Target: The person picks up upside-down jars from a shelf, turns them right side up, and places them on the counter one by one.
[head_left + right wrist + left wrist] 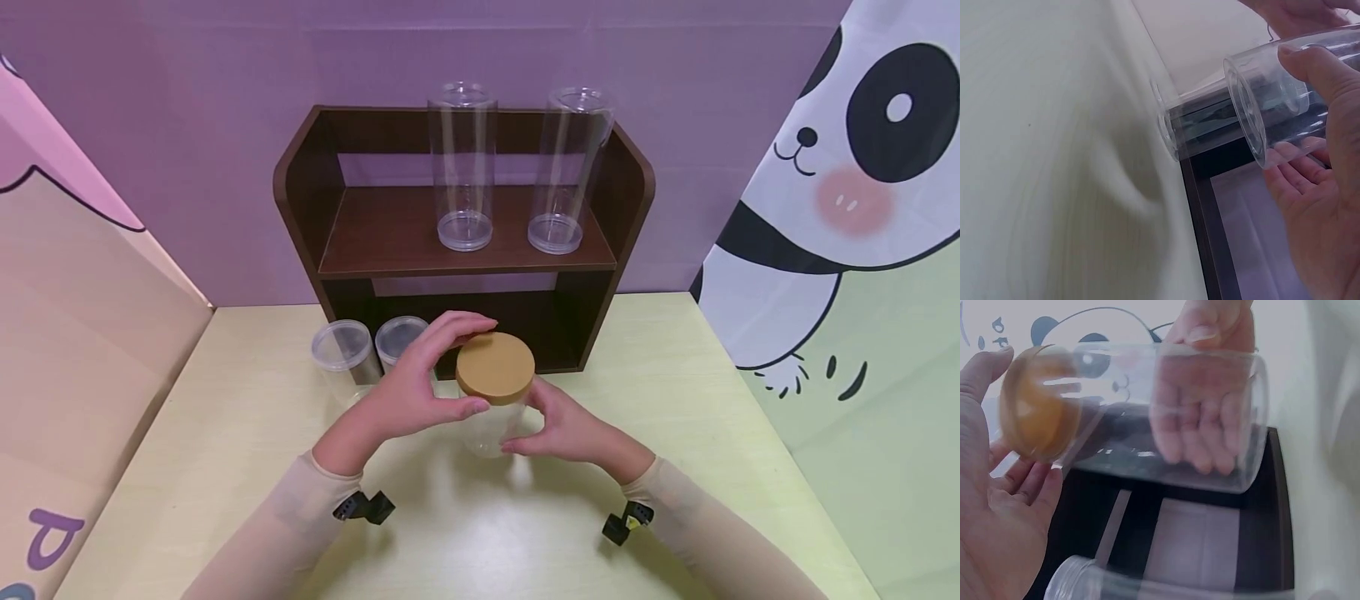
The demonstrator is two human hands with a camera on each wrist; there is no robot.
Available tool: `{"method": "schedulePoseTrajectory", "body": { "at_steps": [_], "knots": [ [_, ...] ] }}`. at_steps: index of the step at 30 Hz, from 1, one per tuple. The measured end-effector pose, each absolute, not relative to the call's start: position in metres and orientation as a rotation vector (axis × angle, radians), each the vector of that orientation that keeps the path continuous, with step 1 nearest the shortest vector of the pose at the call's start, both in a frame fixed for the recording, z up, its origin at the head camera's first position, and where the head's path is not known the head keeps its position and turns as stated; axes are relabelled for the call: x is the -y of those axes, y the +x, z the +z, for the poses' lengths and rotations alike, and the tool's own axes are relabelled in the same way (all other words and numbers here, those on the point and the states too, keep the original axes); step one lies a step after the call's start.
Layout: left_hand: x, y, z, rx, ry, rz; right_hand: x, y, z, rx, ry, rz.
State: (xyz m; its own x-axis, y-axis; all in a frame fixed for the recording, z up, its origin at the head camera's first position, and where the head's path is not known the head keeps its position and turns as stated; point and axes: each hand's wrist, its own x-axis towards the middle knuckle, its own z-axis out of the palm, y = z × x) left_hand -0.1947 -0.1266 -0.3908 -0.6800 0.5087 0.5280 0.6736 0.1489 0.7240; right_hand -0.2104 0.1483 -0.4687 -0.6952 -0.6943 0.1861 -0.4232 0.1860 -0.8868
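A clear cylindrical jar [1116, 419] with a round golden-brown lid [495, 367] is upright between both hands in front of the shelf. My left hand [416, 383] curves round the lid, thumb on the near side and fingers on the far side. Lower down, my right hand [566, 427] grips the see-through body, its fingers visible through the wall in the left wrist view. The jar's base shows above the tabletop in the right wrist view. Left of the hands, two clear jars [343, 348] stand side by side on the table, partly covered by the left hand.
A dark brown two-tier shelf [468, 273] stands at the back of the pale table [225, 417]. On its upper tier are two tall clear cylinders, one left [463, 175] and one right [566, 179]. Printed cloths hang at the back and sides.
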Motion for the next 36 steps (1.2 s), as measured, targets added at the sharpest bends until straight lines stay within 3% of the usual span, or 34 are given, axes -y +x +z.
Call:
{"method": "schedulePoseTrajectory", "body": {
  "at_steps": [15, 36],
  "knots": [
    [0.168, -0.186, -0.381, 2.21, -1.059, -1.458, -0.135, -0.237, -0.49, -2.292, -1.072, -1.565],
    [0.184, -0.185, -0.383, 2.136, -1.037, -1.522, -0.11, -0.261, -0.505, -2.283, -1.036, -1.621]
  ]
}}
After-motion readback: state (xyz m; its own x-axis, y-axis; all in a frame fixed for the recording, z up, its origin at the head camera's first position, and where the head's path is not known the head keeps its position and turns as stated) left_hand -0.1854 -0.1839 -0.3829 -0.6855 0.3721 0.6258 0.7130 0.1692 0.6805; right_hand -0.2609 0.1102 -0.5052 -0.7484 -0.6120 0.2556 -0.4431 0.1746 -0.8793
